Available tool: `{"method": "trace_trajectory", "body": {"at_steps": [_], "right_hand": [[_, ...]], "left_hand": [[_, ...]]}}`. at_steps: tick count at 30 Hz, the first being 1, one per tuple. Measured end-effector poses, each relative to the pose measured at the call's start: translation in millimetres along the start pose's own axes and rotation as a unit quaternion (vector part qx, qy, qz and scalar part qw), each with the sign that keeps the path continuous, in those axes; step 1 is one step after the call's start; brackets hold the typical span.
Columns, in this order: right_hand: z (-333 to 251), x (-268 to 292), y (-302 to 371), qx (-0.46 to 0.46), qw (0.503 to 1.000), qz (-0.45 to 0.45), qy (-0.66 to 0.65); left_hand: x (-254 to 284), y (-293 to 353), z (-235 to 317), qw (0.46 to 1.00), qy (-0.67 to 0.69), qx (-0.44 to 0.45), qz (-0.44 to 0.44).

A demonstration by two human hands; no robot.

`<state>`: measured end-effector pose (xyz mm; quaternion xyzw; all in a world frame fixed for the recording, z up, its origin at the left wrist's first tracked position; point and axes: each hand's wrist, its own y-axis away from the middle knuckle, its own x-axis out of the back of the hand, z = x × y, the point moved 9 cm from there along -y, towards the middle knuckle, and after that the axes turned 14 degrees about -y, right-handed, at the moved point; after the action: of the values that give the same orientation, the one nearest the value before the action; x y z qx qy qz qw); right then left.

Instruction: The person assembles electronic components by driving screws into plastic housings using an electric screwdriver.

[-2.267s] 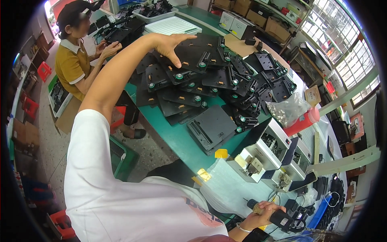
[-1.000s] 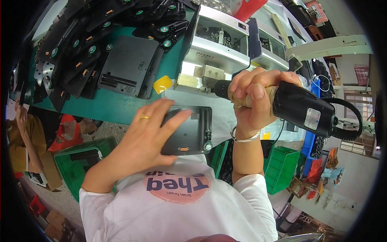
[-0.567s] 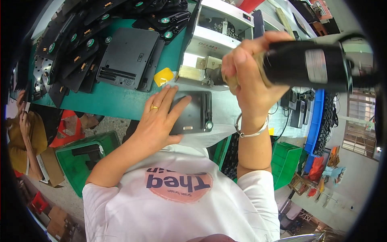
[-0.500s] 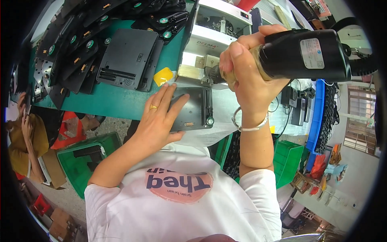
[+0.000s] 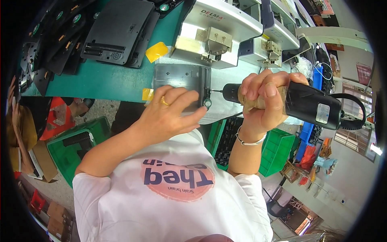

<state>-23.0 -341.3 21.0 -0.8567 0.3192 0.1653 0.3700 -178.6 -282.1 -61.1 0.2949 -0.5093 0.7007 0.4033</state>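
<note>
My right hand point(image 5: 264, 97) is closed round a black corded electric screwdriver point(image 5: 310, 105), which lies almost level and points left. Its thin bit point(image 5: 217, 90) reaches the right edge of a flat dark plastic panel point(image 5: 177, 73), beside the green-ringed round part point(image 5: 207, 103) at the panel's near right corner. Whether the bit carries a screw is too small to tell. Over the near part of the panel is my left hand point(image 5: 171, 107), fingers bent and apart, a ring on one of them. It hides the panel's near left area.
Silver-white screw feeders point(image 5: 219, 24) stand just behind the panel. Grey casings point(image 5: 117, 34) and black parts point(image 5: 60, 50) are stacked at the left on the green mat point(image 5: 113, 82). Green crates point(image 5: 278, 151) stand below the table edge. Another person's arm point(image 5: 22, 137) shows far left.
My right hand has brought the screwdriver from the screw feeder down to the panel's right edge. My left hand's fingers have bent and shifted toward the near right corner. The whole view has shifted.
</note>
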Motion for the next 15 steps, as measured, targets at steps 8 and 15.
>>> {"method": "trace_trajectory", "body": {"at_steps": [8, 15], "right_hand": [[-0.4, 6.0, 17.8, -0.025, 1.0, 0.007, -0.001], [4.2, 7.7, 21.2, -0.029, 0.999, 0.016, 0.001]], "left_hand": [[-23.8, -0.6, 8.1, 0.998, -0.05, -0.021, 0.021], [-23.6, -1.6, 5.5, 0.999, -0.045, -0.015, 0.015]]}}
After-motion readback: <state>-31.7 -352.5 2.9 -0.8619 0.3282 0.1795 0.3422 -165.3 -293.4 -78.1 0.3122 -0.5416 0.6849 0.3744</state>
